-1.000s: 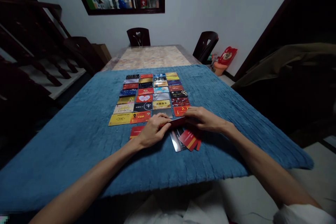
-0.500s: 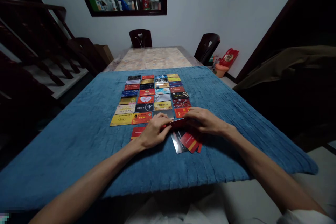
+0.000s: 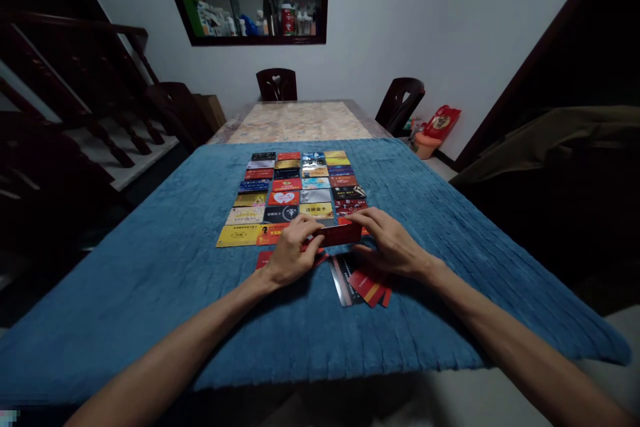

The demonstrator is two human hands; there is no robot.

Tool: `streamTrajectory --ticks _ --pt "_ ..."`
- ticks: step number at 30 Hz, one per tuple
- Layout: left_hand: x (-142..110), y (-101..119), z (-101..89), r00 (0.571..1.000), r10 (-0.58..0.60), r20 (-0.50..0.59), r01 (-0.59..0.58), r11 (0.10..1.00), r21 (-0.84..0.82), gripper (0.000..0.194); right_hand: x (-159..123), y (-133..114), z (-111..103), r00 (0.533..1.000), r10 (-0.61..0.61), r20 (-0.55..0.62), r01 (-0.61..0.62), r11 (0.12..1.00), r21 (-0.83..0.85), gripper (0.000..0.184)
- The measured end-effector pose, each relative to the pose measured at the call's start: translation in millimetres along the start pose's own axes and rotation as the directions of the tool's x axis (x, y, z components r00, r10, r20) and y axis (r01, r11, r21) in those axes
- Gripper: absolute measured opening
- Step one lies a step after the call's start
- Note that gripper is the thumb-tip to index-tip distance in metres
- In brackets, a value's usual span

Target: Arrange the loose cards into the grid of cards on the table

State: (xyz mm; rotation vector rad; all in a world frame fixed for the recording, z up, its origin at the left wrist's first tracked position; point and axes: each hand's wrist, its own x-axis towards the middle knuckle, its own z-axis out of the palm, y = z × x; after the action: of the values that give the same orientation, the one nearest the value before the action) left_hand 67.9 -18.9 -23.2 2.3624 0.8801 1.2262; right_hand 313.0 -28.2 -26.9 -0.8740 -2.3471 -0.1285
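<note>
A dark red card (image 3: 341,235) is held up on edge between my two hands, above the front of the card rows. My left hand (image 3: 293,248) pinches its left end between thumb and fingers. At its right end, the fingers and thumb of my right hand (image 3: 387,240) close around its top and bottom edges. Beneath my left hand lies a red card (image 3: 263,259), partly covered. Just below my right hand, several loose cards fan out, among them a black-and-silver card (image 3: 341,283) and a red card with a gold stripe (image 3: 369,285).
Several rows of colourful cards lie beyond my hands, including a yellow card (image 3: 237,235) and a gold card (image 3: 316,210). A blue cloth (image 3: 165,267) covers the near table. Chairs (image 3: 277,85) stand around the far end, and a stair railing (image 3: 75,23) is at left.
My right fingers have shifted slightly and the dark red card now shows more of its face. The view has tilted up a little, so everything sits lower in the picture.
</note>
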Motion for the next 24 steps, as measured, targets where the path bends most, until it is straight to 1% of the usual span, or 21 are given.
streamTrajectory --ticks 2,7,9,14,17,19,21,24 --pt "0.4 -0.3 -0.1 1.0 -0.002 0.003 0.002 1.0 -0.002 0.015 -0.3 0.3 1.8 1.0 -0.016 -0.027 0.015 0.999 -0.037 0.055" --pt "0.5 -3.4 -0.4 1.0 -0.014 0.009 0.014 1.0 -0.017 0.016 0.1 -1.3 4.1 0.999 -0.036 -0.031 0.031 0.991 -0.132 0.041" --pt "0.3 -5.1 -0.8 1.0 -0.011 0.005 0.011 1.0 -0.02 0.016 0.0 -2.9 4.4 0.998 -0.045 -0.04 0.038 0.985 -0.167 0.039" --pt "0.5 -6.6 -2.9 1.0 -0.019 -0.016 0.018 1.0 -0.013 0.018 -0.9 -8.5 5.3 0.992 -0.029 -0.125 -0.006 0.961 -0.275 0.048" --pt "1.4 -5.6 -4.9 1.0 -0.022 -0.022 0.022 1.0 -0.01 0.025 -0.1 -10.2 6.6 0.982 -0.068 -0.174 0.012 0.954 -0.301 0.054" --pt "2.7 -6.2 -6.5 1.0 -0.003 -0.025 0.003 1.0 -0.007 0.027 1.4 -9.4 7.4 0.981 -0.081 -0.178 0.025 0.954 -0.299 0.057" --pt "4.7 -8.3 -8.5 0.999 0.035 -0.016 -0.035 0.999 0.013 0.029 3.6 -7.4 7.8 0.984 -0.068 -0.166 0.016 0.956 -0.292 0.058" --pt "9.7 -12.7 -13.0 0.994 0.105 0.005 -0.105 0.991 0.086 0.028 8.4 -4.6 7.4 0.987 -0.059 -0.151 0.015 0.961 -0.275 0.057"
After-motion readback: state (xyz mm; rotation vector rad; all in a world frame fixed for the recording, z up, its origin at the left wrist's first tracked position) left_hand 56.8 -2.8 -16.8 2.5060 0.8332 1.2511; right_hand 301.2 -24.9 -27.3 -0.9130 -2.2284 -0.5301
